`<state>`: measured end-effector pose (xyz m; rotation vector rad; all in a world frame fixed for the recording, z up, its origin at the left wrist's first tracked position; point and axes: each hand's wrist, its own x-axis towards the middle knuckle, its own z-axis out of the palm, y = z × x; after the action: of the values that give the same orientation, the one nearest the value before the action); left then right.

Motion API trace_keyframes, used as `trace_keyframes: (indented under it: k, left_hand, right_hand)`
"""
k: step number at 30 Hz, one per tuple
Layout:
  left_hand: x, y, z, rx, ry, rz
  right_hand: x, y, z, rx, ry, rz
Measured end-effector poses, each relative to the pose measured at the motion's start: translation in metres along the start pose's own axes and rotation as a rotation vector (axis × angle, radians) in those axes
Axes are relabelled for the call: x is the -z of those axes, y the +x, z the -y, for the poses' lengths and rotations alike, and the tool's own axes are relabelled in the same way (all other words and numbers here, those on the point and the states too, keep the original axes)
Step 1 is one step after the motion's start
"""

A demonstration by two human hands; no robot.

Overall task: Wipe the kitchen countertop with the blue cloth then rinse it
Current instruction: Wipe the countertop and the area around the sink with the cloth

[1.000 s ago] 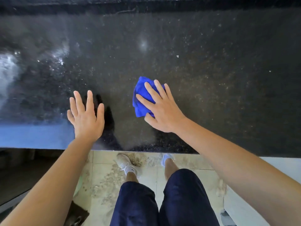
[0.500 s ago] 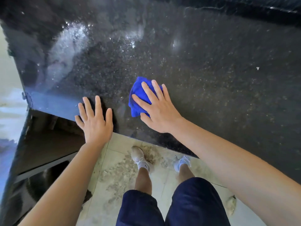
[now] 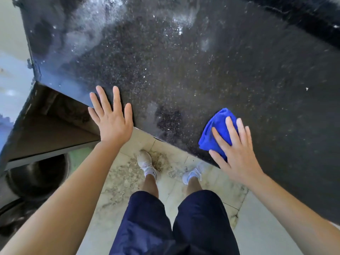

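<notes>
Pressing blue cloth flat under right hand, fingers spread, by near edge of countertop. Soft, light, bunched; likely best pinched at a fold. Left hand empty, splayed at same edge. Dark speckled stone, pale smears farther back; tiled floor below.

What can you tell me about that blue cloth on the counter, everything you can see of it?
The blue cloth is bright royal blue, soft and fuzzy-looking, like microfibre. It is bunched into a folded wad, not spread flat. It lies on the dark speckled countertop near its front edge. The right hand presses flat on it with spread fingers, covering its near part.
</notes>
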<state>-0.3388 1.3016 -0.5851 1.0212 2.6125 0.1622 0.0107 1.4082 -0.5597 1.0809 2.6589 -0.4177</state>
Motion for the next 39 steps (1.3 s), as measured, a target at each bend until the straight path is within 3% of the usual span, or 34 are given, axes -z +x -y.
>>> trace_keyframes:
  k: [5, 11, 15, 20, 24, 27, 31, 39]
  left_hand:
    - [-0.001, -0.001, 0.001, 0.002, -0.021, -0.005]
    - [0.013, -0.003, 0.011, -0.027, -0.037, -0.019]
    - [0.026, -0.010, 0.020, 0.044, -0.068, -0.045]
    - [0.039, -0.006, 0.026, 0.064, -0.047, -0.047]
    - [0.035, 0.010, 0.022, 0.011, 0.000, 0.062]
    - [0.030, 0.011, 0.024, -0.003, -0.007, 0.048]
    - [0.033, 0.011, 0.034, -0.060, 0.016, 0.029]
    - [0.049, 0.009, 0.071, -0.116, -0.015, 0.025]
  right_hand:
    - [-0.009, -0.012, 0.038, -0.033, 0.004, 0.047]
    - [-0.001, 0.110, 0.128, 0.248, -0.026, -0.126]
    - [0.010, 0.177, 0.180, 0.255, -0.025, -0.146]
    - [0.010, 0.155, 0.134, 0.274, -0.026, -0.162]
    - [0.004, 0.087, 0.055, 0.098, -0.034, -0.142]
    - [0.001, 0.055, 0.036, -0.038, -0.011, -0.112]
    - [0.005, 0.074, 0.063, -0.078, 0.002, -0.095]
    - [0.026, 0.229, 0.174, 0.225, -0.018, -0.156]
